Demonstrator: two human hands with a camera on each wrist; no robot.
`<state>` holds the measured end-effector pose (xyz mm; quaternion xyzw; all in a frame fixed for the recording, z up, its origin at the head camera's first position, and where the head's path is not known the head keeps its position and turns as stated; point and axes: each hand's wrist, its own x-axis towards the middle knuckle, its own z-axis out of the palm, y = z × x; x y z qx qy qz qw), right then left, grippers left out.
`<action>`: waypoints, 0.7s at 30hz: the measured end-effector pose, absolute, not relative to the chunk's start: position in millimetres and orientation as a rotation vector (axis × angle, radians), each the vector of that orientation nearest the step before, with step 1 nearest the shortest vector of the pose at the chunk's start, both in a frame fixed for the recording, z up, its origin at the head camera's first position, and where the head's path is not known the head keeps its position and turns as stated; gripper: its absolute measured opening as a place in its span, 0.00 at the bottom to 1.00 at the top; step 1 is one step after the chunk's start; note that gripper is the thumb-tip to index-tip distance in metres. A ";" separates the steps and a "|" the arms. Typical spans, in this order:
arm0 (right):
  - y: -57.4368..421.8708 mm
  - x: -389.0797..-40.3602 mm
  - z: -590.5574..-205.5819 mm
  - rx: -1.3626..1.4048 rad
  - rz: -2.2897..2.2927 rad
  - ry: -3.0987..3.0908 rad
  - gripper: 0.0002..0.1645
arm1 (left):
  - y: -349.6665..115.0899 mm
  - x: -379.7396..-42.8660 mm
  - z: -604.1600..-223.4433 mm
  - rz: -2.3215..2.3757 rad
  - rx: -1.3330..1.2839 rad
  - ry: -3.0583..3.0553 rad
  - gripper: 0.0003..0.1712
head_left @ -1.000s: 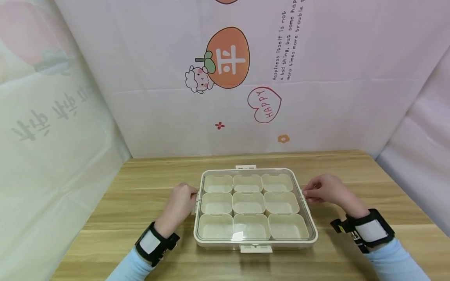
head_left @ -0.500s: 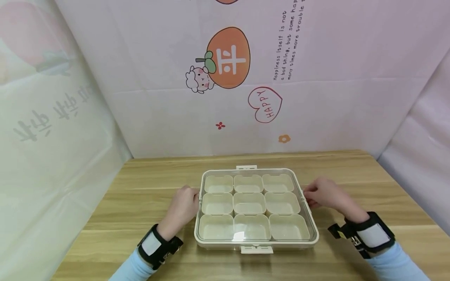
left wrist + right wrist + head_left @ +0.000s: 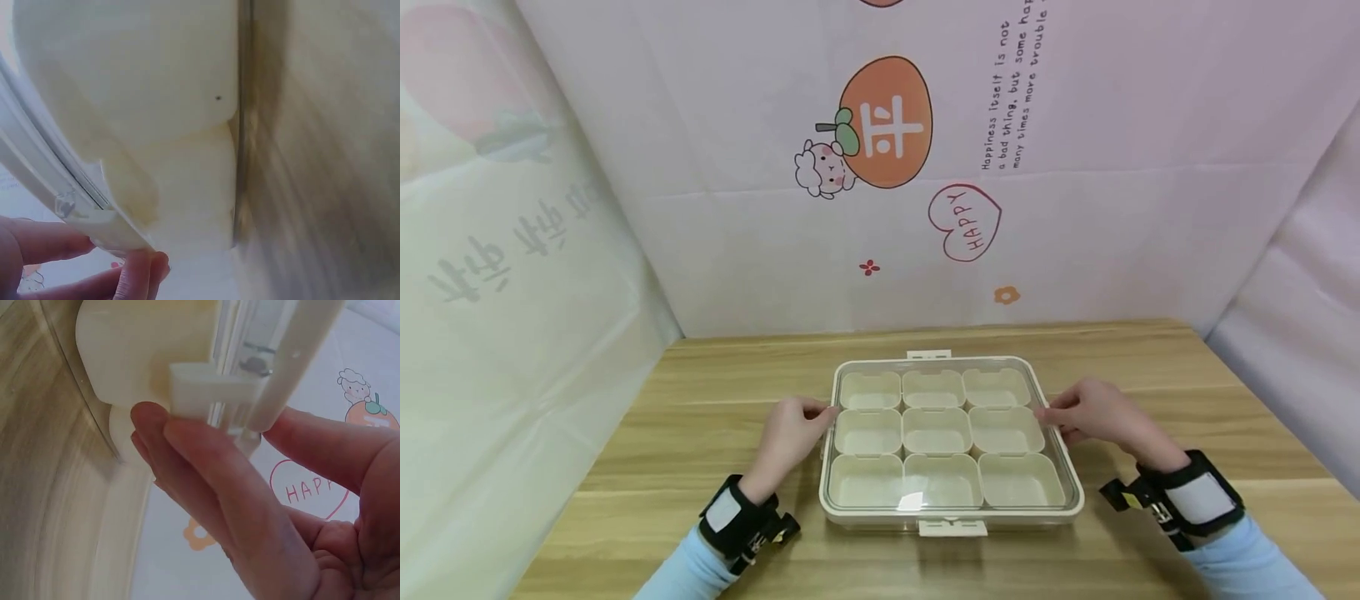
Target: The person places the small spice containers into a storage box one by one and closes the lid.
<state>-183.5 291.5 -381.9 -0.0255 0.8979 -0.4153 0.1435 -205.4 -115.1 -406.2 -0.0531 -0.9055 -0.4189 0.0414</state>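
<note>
A beige storage box with a clear lid lies flat before me, and several small cups show through the lid. At its left side my left hand pinches the edge, the thumb at the rim and fingertips below. My right hand grips the opposite edge; its thumb touches the lid rim. In the right wrist view, its fingers curl against a white side latch. The left latch is mostly hidden by the hand.
The front latch and back latch stick outward from the box. Beneath is a wooden table. A white printed cloth hangs behind it, with more cloth at both sides.
Both thumbs have come up onto the lid's rim. The left latch flap that stuck out earlier no longer shows. The box has shifted slightly to the right.
</note>
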 end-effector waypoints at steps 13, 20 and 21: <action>289.7 -184.5 -383.0 -0.025 -1.253 2.528 0.23 | -120.8 -208.8 -409.2 -1.580 0.004 -2.706 0.10; 290.9 -183.5 -382.4 -0.012 -1.210 2.567 0.27 | -119.6 -207.6 -408.1 -1.548 -0.031 -2.716 0.11; 291.2 -184.0 -382.5 -0.012 -1.205 2.568 0.28 | -119.5 -207.3 -407.5 -1.513 -0.055 -2.724 0.11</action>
